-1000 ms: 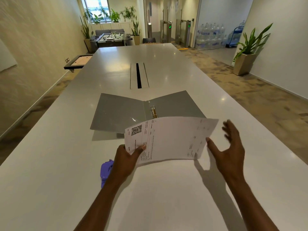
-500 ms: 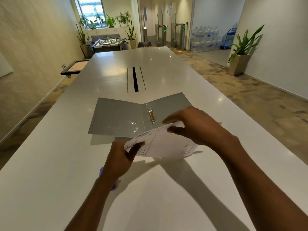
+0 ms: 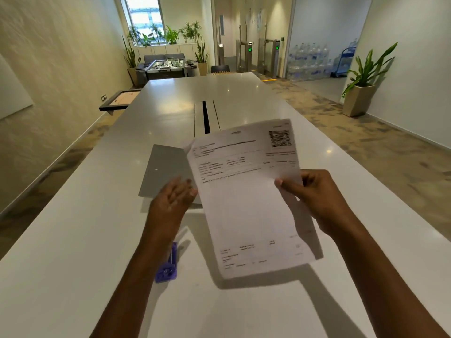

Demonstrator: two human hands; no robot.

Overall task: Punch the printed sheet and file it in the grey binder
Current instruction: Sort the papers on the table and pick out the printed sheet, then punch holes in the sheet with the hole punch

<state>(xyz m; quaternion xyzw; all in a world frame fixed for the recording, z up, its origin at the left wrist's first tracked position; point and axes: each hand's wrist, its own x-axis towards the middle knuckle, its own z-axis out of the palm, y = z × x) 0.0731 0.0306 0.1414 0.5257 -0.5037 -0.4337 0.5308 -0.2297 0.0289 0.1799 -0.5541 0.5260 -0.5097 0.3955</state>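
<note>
Apparently one sheet [image 3: 246, 206] (right hand [image 3: 319, 198] pinching), one binder [image 3: 166, 174].

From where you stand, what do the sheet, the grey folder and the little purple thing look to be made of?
The sheet looks like thin white printer paper: it curves in the right hand and carries black print. The grey binder looks like smooth matte plastic or coated board; it catches only a faint highlight. The purple punch seems glossy moulded plastic, though the left arm partly hides it.

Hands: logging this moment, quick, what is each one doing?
Left hand: open, fingers spread, holding nothing, beside the printed sheet.
Right hand: closed on the printed sheet, pinching its right edge.
</note>
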